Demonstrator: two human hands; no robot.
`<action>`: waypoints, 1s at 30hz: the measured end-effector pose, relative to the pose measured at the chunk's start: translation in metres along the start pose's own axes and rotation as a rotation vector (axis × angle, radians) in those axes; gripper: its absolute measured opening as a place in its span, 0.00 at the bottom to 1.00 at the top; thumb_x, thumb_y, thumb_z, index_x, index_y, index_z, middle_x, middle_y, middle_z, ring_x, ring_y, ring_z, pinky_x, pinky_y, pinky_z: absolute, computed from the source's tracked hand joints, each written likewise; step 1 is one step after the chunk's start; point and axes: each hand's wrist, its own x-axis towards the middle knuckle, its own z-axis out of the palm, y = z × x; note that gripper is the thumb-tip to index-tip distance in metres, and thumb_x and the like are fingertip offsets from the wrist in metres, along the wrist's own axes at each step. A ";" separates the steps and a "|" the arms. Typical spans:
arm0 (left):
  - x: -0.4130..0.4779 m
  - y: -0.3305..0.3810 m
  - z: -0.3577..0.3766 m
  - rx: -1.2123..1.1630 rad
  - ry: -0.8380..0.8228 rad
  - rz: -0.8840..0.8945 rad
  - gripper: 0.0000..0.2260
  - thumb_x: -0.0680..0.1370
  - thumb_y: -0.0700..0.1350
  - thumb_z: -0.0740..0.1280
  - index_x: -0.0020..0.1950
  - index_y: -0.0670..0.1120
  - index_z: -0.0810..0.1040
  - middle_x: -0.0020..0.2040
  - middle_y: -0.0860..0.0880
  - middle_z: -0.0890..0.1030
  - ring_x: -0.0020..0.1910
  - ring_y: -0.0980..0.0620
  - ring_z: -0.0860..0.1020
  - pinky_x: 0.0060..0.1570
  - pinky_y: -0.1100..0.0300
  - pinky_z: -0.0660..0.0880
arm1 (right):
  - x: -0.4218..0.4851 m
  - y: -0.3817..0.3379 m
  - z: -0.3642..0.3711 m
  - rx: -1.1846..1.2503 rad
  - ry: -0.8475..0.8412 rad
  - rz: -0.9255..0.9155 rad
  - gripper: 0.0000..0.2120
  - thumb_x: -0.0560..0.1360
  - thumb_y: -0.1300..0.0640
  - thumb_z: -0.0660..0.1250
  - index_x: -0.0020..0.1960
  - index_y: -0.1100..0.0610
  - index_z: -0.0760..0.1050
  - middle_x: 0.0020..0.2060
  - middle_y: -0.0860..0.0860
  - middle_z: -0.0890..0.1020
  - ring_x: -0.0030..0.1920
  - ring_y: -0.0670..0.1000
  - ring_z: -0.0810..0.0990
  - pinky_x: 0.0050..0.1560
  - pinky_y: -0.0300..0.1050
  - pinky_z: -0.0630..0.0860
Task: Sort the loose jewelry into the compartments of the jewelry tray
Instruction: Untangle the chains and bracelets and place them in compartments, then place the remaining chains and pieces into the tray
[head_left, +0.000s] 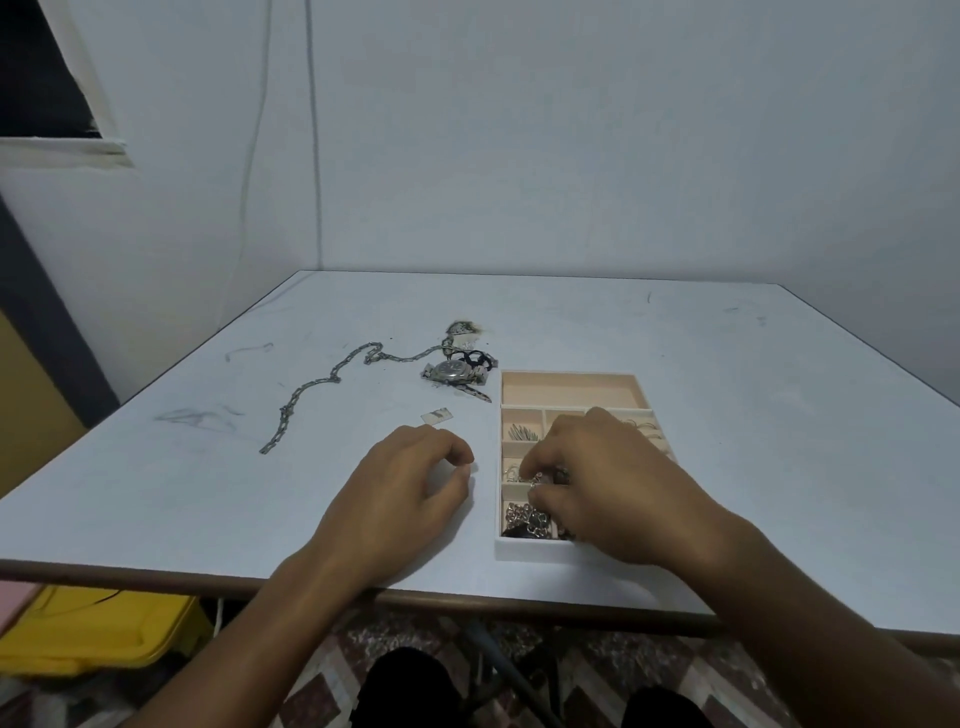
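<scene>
While the left hand (400, 488) rests on the pale worktop (727, 364) just left of the jewelry tray (519, 545), its grip is released, the fingers loosely curled with nothing seen between them. Over the tray's near-left part, the right hand (613, 483) reaches in from the near right. Its grip pinches a small silvery piece (537, 477) between thumb and fingertips, just above the divider between two left-hand compartments; whether the piece touches the tray cannot be told. Beneath it, the nearest left compartment holds a heap of silver links (524, 514) with something dark at its near edge. Farther back, a small left compartment holds a fanned silver item (519, 431), thin wire hoops (647, 427) lie in a compartment on the right, and the long far compartment shows its peach lining. Loose jewelry lies on the worktop beyond and left of the tray: a wristwatch (452, 371) just off the tray's far-left corner, a black looped band (470, 357) touching it on the far side, a small tangled cluster (462, 328) farther back, and a long chain (311, 389) snaking from the watch toward the near left. A small flat tag (436, 415) lies between the watch and the left hand.
</scene>
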 end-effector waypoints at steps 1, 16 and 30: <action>-0.001 0.000 0.000 0.007 0.001 0.000 0.04 0.77 0.49 0.64 0.49 0.53 0.78 0.46 0.61 0.78 0.49 0.62 0.71 0.46 0.72 0.65 | 0.002 -0.001 -0.001 -0.014 -0.009 -0.005 0.10 0.76 0.49 0.64 0.55 0.46 0.81 0.51 0.45 0.79 0.56 0.50 0.70 0.55 0.48 0.71; 0.000 -0.003 0.001 -0.012 -0.001 -0.013 0.05 0.77 0.51 0.62 0.49 0.55 0.77 0.47 0.62 0.77 0.51 0.61 0.72 0.49 0.62 0.69 | -0.002 -0.012 -0.009 0.107 -0.036 -0.066 0.07 0.75 0.54 0.65 0.46 0.50 0.83 0.42 0.44 0.83 0.45 0.46 0.76 0.49 0.47 0.74; 0.018 -0.009 -0.011 0.002 0.006 -0.072 0.06 0.77 0.49 0.62 0.49 0.52 0.78 0.48 0.59 0.79 0.49 0.59 0.73 0.47 0.61 0.70 | 0.096 0.017 -0.007 0.130 0.003 0.019 0.13 0.75 0.60 0.63 0.56 0.48 0.80 0.50 0.48 0.81 0.48 0.50 0.80 0.52 0.49 0.78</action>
